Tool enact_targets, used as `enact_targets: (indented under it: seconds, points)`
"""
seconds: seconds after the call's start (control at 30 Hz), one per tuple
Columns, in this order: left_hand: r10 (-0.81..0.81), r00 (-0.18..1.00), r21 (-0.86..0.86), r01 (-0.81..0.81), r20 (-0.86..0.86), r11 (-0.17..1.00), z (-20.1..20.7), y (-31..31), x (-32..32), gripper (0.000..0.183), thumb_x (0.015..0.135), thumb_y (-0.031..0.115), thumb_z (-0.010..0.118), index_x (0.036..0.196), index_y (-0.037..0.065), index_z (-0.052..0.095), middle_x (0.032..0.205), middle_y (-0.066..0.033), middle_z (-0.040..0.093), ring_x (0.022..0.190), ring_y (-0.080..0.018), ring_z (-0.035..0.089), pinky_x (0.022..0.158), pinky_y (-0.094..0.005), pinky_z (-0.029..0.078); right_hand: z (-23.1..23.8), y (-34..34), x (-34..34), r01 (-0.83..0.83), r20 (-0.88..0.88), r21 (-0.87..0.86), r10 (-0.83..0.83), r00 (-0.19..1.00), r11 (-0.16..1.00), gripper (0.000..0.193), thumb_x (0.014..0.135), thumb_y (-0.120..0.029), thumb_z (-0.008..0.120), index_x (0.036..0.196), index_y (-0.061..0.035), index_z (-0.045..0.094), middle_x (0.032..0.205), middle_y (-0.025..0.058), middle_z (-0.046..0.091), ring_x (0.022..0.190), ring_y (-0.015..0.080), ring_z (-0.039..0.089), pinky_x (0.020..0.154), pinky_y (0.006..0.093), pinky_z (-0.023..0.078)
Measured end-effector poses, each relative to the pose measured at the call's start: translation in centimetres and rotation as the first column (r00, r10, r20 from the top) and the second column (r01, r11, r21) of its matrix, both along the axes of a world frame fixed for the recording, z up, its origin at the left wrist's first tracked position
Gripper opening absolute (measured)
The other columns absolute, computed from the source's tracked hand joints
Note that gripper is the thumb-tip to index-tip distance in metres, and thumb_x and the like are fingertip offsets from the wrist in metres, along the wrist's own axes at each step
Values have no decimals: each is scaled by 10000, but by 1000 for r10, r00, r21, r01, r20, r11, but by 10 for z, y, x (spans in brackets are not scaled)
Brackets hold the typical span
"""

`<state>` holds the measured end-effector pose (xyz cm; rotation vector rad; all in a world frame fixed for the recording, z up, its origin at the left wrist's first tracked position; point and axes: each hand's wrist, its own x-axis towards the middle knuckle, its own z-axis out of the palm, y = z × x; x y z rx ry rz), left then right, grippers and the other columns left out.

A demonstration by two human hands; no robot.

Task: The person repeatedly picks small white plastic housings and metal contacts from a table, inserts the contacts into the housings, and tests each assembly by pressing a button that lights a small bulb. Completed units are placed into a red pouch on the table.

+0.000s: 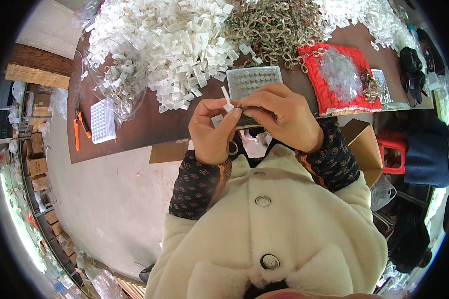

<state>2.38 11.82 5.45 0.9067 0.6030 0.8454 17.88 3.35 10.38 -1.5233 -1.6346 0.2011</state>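
Just above the table's near edge, my left hand (209, 134) pinches a small white plastic piece (228, 102) with a thin strip sticking up, between thumb and forefinger. Another white squarish bit (217, 120) shows inside the curl of its fingers. Below the left thumb hangs a pale metal ring (233, 148). My right hand (287, 117) meets the left at the fingertips, thumb and forefinger closed beside the white piece; whatever lies between them is too small to make out. Right behind the hands is a plastic tray (230, 82) holding rows of small round pieces.
Heaped white plastic pieces (179, 55) and a pile of metal ring clasps (274, 30) cover the table's far side. At left lie orange-handled pliers (80, 127), a white tray (102, 121) and a clear bag (122, 89). A red cloth (329, 94) bears clear plastic bits; a red stool (391, 152) stands right.
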Motion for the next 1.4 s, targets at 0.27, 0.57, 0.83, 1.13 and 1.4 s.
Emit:
enact_targets:
  seconds: [0.27, 0.57, 0.83, 1.13, 1.4]
  points:
    - [134, 987, -65, -128, 90, 990, 2, -15, 6, 133, 871, -20, 644, 983, 22, 586, 760, -56, 619, 486, -63, 459, 408, -200, 335, -15, -4, -10, 22, 252, 183, -69, 965, 983, 272, 781, -57, 679, 1053, -48, 675, 926, 50, 652, 821, 217, 625, 788, 364, 451]
    - [83, 975, -232, -33, 207, 972, -4, -13, 3, 200, 896, 4, 668, 1080, 21, 593, 960, -111, 703, 519, -74, 499, 433, -214, 382, -21, -7, -16, 163, 141, 271, -207, 968, 949, 315, 764, 21, 687, 1077, -15, 694, 927, 75, 662, 779, 192, 608, 736, 311, 470]
    - [55, 962, 13, -61, 268, 998, -17, -19, 3, 285, 835, -68, 714, 1093, 8, 617, 1028, -141, 711, 606, -62, 554, 453, -185, 411, -14, -15, -23, 100, -600, -1, -81, 796, 995, 157, 865, 69, 684, 1015, 21, 694, 942, 23, 675, 741, 43, 531, 676, 205, 442]
    - [-11, 983, 147, -16, 183, 989, -14, -20, 2, 236, 862, -56, 699, 1068, 3, 599, 1097, -210, 698, 631, -81, 585, 482, -203, 465, -19, -14, -18, 103, -541, 1, -86, 837, 995, 148, 842, 51, 689, 979, 0, 710, 947, 75, 695, 769, 95, 628, 684, 234, 508]
    - [-12, 988, 200, -20, 157, 980, -15, -18, 0, 232, 852, -56, 710, 1049, 5, 604, 1088, -221, 696, 621, -75, 578, 488, -200, 462, -22, -16, -20, 23, -772, -21, -31, 634, 1000, 158, 845, 47, 692, 995, 4, 722, 973, 78, 699, 822, 83, 646, 707, 215, 517]
